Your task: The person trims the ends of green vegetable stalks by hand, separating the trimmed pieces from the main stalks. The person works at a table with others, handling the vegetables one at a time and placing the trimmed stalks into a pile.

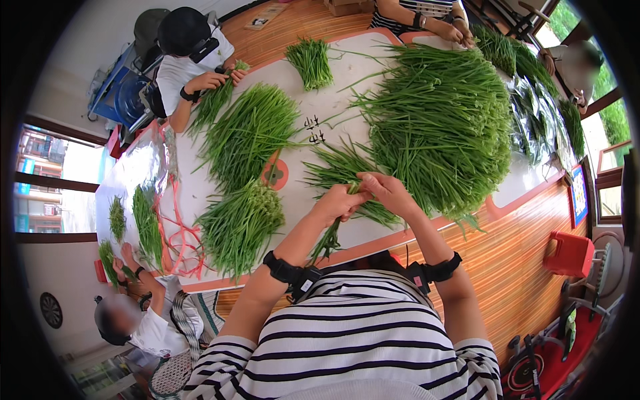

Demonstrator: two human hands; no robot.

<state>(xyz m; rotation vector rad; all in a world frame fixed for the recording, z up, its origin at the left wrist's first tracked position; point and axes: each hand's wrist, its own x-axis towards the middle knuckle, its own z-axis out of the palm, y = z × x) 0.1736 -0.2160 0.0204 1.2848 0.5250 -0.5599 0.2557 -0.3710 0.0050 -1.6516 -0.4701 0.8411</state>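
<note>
My left hand point(337, 204) is closed around a small bunch of green chive stems point(327, 240), whose lower ends hang toward the table's near edge. Against its fingers, my right hand point(384, 191) pinches the bunch's upper end with thumb and fingers; the exact grip is partly hidden. Just beyond both hands lies a loose spread of chive stems point(332, 167). To the right of them rises a large heap of budded chives point(440, 125). Two sorted piles are on the left, a nearer chive pile point(242, 225) and a farther chive pile point(250, 130).
Red plastic ties point(182, 240) lie on the white table point(305, 102) at left. A small chive bundle point(310, 62) sits at the far side. Co-workers handle greens around the table, one person point(195, 55) at far left. A red stool point(567, 254) stands at right.
</note>
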